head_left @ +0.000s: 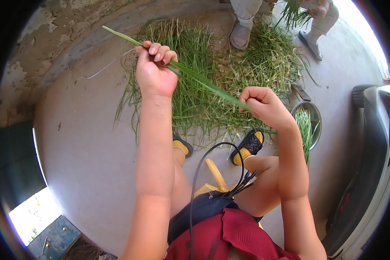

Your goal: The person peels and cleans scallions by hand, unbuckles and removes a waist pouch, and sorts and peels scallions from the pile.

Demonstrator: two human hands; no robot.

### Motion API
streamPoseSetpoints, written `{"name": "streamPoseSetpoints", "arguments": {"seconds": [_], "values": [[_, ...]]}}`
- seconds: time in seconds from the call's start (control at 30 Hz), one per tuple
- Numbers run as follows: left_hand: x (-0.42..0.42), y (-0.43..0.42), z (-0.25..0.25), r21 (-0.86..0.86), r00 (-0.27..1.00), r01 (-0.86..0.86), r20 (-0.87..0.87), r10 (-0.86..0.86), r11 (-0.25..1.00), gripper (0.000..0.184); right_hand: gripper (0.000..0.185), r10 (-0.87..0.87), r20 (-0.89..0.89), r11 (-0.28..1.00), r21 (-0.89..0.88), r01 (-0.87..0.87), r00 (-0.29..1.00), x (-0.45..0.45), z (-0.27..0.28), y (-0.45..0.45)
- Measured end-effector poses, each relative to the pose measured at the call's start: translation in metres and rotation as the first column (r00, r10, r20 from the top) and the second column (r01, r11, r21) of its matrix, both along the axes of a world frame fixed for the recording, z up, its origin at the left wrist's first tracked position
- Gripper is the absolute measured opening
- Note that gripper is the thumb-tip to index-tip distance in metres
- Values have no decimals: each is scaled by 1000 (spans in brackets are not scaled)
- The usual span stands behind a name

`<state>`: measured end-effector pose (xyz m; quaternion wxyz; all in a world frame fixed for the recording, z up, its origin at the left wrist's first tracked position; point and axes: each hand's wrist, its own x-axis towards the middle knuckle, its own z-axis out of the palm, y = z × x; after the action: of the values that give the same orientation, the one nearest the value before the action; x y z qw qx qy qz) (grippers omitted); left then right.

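My left hand [157,71] is closed around a long green leafy stalk [203,82] that looks like a garlic chive. Its pale end sticks out past my fingers to the upper left. My right hand [266,106] has its fingers curled in a pinch at the leaf tips, so the stalk stretches slantwise between both hands. Below them on the floor spreads a heap of the same long greens [190,99], with paler, yellowish pieces mixed in on its right side.
A metal bowl [317,125] holding greens stands right of my foot. Across the heap is another person's foot [240,35], and that person's hand [320,9] holds a green bunch. A vehicle [368,173] is at the right, a rough wall [34,56] at the left. A black cable [194,186] loops before me.
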<state>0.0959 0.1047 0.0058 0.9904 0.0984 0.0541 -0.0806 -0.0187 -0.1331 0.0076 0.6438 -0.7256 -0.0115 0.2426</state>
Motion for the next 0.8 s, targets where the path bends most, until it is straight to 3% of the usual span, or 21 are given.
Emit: {"name": "streamPoseSetpoints", "arguments": {"seconds": [0.1, 0.13, 0.2, 0.23, 0.27, 0.37, 0.43, 0.47, 0.5, 0.57, 0.6, 0.67, 0.7, 0.8], "values": [[3, 4, -9, -6, 998, 9, 61, -9, 1000, 32, 23, -48, 281, 855, -484, 185, 959, 4, -9, -8], [2, -1, -4, 61, 1000, -18, 20, 17, 998, 31, 28, -68, 349, 775, -572, 270, 935, 3, -16, -12], [-3, -17, 1, 199, 995, -63, -62, 77, 978, 28, 33, 82, 638, 559, -665, 495, 766, 5, -29, -19], [-7, -23, -4, 256, 993, 28, 103, -56, 966, 25, 35, 190, 735, 445, -656, 610, 651, 6, -30, -18], [-13, -35, -8, 321, 990, 75, 92, -109, 944, 24, 42, -39, 637, 614, -592, 522, 770, 2, -27, -20], [-41, -79, -14, 374, 951, 230, 109, -289, 898, 25, 43, -267, 429, 888, -238, 393, 863, 0, -14, -3], [-62, -94, -11, 478, 922, 296, 83, -378, 827, 28, 36, -198, 241, 927, -270, 261, 950, -5, 8, 10], [-72, -98, -10, 559, 900, 306, 95, -426, 771, 30, 29, -192, 166, 956, -191, 222, 967, -11, 5, 11], [-78, -101, -10, 634, 871, 307, 114, -478, 710, 31, 24, -227, 125, 945, -214, 250, 966, -16, 6, 11], [-84, -99, -7, 778, 817, 245, 155, -555, 578, 38, 23, -244, 355, 876, -318, 362, 902, -27, -5, -3], [-83, -97, -16, 871, 791, 162, 166, -588, 464, 43, 22, -286, 354, 828, -376, 415, 890, -33, 7, -15], [-86, -92, -21, 953, 782, 166, 28, -622, 252, 47, 22, -335, 362, 733, -481, 482, 870, -47, 33, -41], [-88, -87, -26, 978, 785, 161, -43, -618, 135, 49, 25, -378, 260, 675, -580, 456, 889, -59, 56, -53], [-99, -75, -41, 966, 769, 239, -253, -587, -103, 49, 26, -338, 273, 435, -803, 407, 901, -114, 71, -112]]}}
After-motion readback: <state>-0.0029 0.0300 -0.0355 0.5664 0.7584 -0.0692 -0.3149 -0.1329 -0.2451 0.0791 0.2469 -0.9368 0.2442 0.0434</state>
